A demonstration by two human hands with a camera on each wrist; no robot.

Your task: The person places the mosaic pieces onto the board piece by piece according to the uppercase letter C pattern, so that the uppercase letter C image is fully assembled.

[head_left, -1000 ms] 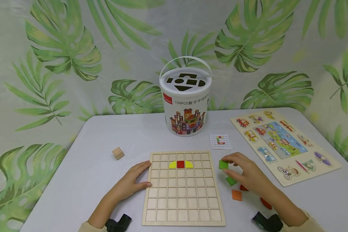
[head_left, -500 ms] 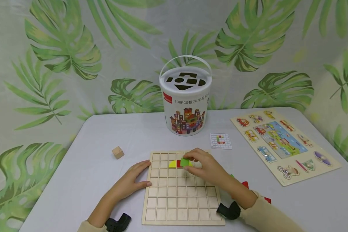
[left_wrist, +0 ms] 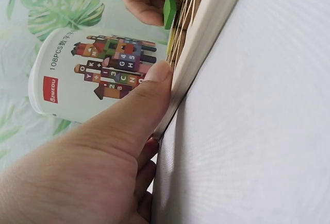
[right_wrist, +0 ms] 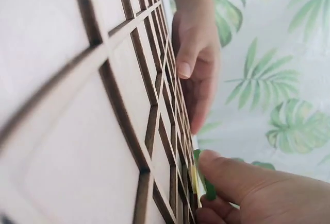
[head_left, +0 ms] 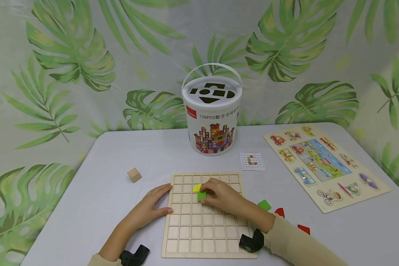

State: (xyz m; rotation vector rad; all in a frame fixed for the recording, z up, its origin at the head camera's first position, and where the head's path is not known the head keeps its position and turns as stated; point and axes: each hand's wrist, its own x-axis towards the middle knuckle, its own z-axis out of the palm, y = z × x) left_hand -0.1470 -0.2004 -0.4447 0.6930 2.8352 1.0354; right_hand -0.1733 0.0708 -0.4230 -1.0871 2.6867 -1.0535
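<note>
Here the right hand (head_left: 219, 195) pinches a green tile (head_left: 201, 196) over the grid board (head_left: 206, 229); the left hand (head_left: 153, 207) rests flat against its edge.

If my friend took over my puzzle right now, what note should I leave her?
Right hand pinches a green square piece over the wooden grid board, just under the yellow piece in the second row. Left hand rests flat against the board's left edge.
Done: the yellow piece sits in the grid.
Left: the green piece is not let go yet. Another green piece and red pieces wait on the table, right of the board. The pattern card lies behind.
</note>
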